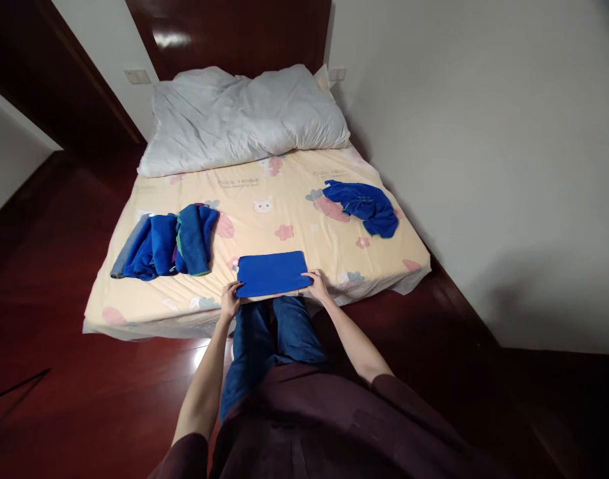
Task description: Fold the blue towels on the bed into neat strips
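Note:
A flat, folded blue cloth [272, 273] lies at the near edge of the bed [284, 199]. My left hand [229, 299] grips its near left corner. My right hand [318, 285] holds its near right corner. To the left on the sheet sits a pile of folded blue cloths [167, 246]. A crumpled blue cloth [364, 206] lies on the right side of the bed.
A white duvet [244, 116] is bunched at the head of the bed against a dark wooden headboard [225, 33]. A white wall [484, 166] runs close along the bed's right side. Dark polished wood floor [60, 372] surrounds the bed.

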A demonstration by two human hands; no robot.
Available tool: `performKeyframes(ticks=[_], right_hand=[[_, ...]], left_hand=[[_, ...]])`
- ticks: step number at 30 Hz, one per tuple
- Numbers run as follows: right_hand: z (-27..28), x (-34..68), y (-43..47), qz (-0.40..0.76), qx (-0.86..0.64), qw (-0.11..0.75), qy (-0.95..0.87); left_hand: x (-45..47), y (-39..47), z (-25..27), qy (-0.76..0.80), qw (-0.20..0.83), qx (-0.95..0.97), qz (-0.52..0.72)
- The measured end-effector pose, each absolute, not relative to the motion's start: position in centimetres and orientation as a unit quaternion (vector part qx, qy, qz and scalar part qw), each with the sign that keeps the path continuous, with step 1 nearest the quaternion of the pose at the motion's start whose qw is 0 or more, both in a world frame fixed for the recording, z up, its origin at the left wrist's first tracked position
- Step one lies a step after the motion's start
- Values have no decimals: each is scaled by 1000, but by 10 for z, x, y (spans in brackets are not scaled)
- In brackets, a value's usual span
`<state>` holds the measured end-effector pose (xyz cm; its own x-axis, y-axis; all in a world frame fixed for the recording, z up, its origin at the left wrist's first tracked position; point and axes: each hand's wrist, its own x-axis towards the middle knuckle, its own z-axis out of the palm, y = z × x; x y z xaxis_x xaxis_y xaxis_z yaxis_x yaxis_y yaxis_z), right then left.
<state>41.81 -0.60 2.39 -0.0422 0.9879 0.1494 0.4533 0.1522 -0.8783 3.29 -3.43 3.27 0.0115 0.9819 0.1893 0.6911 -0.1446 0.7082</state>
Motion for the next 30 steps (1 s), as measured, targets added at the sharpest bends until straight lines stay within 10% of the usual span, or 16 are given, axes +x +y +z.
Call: performKeyframes(ticks=[30], right_hand=[[33, 430, 7, 403, -638, 310, -578]], left_hand=[[21, -29, 34, 714, 207, 618, 257]])
